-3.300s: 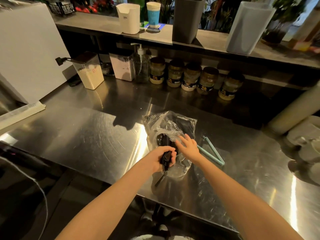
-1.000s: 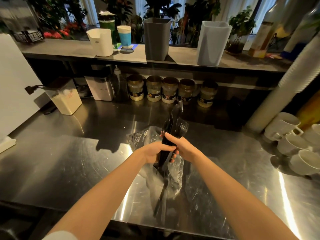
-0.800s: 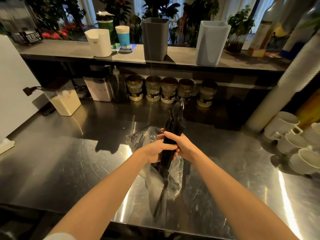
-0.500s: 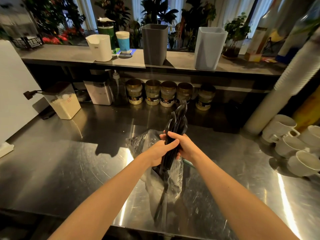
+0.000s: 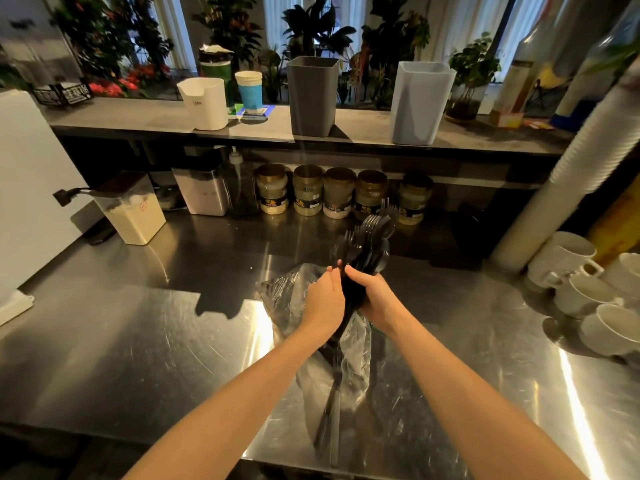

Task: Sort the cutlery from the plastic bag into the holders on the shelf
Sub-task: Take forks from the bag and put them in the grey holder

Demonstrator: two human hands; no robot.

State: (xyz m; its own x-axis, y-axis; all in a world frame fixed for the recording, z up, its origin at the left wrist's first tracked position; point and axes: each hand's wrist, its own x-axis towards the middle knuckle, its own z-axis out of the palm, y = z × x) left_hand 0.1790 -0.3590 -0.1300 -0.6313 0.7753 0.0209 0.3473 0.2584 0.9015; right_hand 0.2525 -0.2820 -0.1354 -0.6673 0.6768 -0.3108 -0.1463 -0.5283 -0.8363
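Note:
A bundle of black plastic cutlery [image 5: 369, 242] stands upright above the steel counter, fork tines fanning out at its top. My right hand [image 5: 375, 297] grips the bundle from the right. My left hand [image 5: 325, 301] lies against its left side with fingers nearly straight. Below my hands hangs the clear plastic bag [image 5: 356, 344], with more black cutlery [image 5: 330, 407] trailing toward the counter's front edge. On the shelf behind stand a dark grey holder [image 5: 312, 95] and a light grey holder [image 5: 419, 102].
A white container [image 5: 204, 102] and a blue paper cup [image 5: 250, 90] stand left on the shelf. Several jars [image 5: 337, 197], a flour tub [image 5: 131, 211] and a pump bottle line the counter's back. White mugs [image 5: 588, 292] and a tall cup stack [image 5: 568, 178] crowd the right.
The cutlery bundle has come out of the bag and risen upright in both hands. The fork tines have fanned out, and my left hand's fingers have loosened against the bundle.

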